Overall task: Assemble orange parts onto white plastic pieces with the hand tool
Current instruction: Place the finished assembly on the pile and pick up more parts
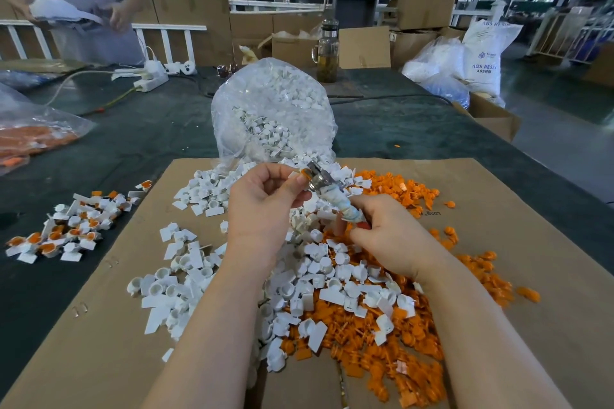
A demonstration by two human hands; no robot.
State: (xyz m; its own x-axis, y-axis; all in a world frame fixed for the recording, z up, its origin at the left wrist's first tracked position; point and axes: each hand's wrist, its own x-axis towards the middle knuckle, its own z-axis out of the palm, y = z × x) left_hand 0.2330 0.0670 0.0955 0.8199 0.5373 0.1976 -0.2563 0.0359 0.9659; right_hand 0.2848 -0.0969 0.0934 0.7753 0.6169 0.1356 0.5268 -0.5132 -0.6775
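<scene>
While the left hand (pixel 265 199) pinches a small white piece (pixel 294 175) with orange in it against the metal tip, the right hand (pixel 388 236) grips the wrapped handle of the hand tool (pixel 332 196).

Both are raised above the flat cardboard sheet (pixel 531 325), bare toward its right edge. Under them, angular white pieces (pixel 186 276) heap left, ribbed orange parts (pixel 415 342) right. Beyond the sheet's far edge slumps a clear bag (pixel 272 109); off its left edge lie finished pieces (pixel 66 229) on dark cloth.
</scene>
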